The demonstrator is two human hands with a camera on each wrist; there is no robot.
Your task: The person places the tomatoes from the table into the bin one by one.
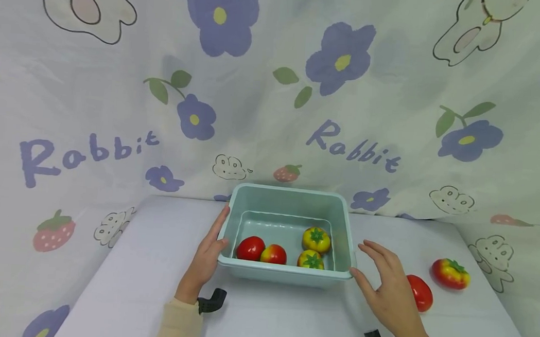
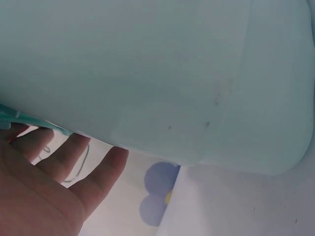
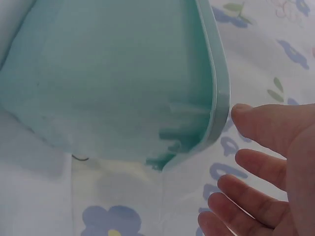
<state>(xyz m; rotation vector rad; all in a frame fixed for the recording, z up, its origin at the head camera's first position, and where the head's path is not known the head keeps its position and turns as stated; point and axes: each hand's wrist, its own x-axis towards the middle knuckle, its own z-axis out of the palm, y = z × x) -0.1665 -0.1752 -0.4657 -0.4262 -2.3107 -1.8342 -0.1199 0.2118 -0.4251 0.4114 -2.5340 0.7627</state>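
Tub [image 1: 282, 276] lies lengthwise near the table's [image 1: 261, 317] far edge, between left hand [image 1: 205, 261] and right hand [image 1: 394, 300]. Left fingers touch it, straight; right ones spread, thumb contact we can't confirm.

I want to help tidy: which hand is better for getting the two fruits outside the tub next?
Probably the right hand: it's nearer the red fruit and the red-yellow fruit, and it grips nothing. The left hand is across the tub.
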